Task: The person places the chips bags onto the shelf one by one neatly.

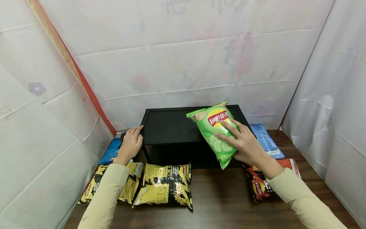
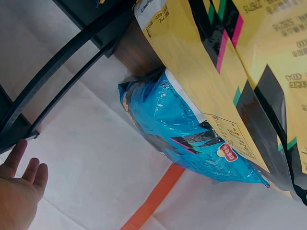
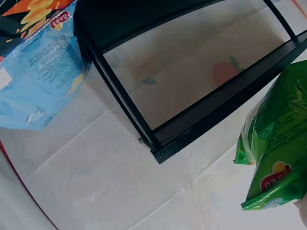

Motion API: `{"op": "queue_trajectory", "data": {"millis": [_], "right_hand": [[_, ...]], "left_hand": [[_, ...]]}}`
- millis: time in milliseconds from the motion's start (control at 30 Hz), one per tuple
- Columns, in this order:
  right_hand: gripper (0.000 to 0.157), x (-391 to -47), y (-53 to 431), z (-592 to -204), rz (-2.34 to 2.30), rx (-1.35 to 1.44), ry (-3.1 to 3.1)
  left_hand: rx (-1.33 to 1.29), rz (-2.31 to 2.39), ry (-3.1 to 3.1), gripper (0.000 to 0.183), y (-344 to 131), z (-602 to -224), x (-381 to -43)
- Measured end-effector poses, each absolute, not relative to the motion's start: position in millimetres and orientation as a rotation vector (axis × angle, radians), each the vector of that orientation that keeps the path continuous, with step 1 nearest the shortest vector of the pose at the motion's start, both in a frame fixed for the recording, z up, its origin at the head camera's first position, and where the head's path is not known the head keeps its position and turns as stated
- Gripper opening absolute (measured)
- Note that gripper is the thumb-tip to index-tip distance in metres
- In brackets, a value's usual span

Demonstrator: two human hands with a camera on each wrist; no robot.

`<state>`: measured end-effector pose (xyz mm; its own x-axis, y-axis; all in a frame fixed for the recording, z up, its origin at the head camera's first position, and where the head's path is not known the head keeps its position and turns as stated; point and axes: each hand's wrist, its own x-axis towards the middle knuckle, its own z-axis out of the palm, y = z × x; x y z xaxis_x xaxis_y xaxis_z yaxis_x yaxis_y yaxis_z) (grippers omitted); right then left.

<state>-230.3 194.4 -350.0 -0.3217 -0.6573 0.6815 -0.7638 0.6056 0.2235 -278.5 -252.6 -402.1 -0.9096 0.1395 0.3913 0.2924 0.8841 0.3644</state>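
My right hand grips a green Lay's bag of chips, its fingers spread over the front. The bag is tilted and overlaps the right part of the black shelf's top in the head view. In the right wrist view the green bag appears at the right edge, with most of the hand out of frame. My left hand touches the left edge of the shelf top with its fingertips. In the left wrist view the left hand has its fingers loosely extended against the shelf's corner.
Yellow-and-black chip bags lie left in front of the shelf, with a blue bag behind. On the right are a light blue bag and a red-and-black bag. White curtains enclose the brown table.
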Motion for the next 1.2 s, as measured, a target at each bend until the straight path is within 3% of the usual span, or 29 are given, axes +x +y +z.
{"op": "queue_trajectory", "data": {"millis": [567,1200], "right_hand": [[0.08,-246.5,201.7,-343.7,0.201,0.92,-2.278],[0.096,-243.9,192.6,-347.4,-0.01,0.79,-2.432]], "left_hand": [[-0.337,-0.601,-2.695,0.048,-252.6,-402.9,-278.4],[-0.341,-0.596,-2.687,0.047,-252.2,-403.9,-278.9]]}}
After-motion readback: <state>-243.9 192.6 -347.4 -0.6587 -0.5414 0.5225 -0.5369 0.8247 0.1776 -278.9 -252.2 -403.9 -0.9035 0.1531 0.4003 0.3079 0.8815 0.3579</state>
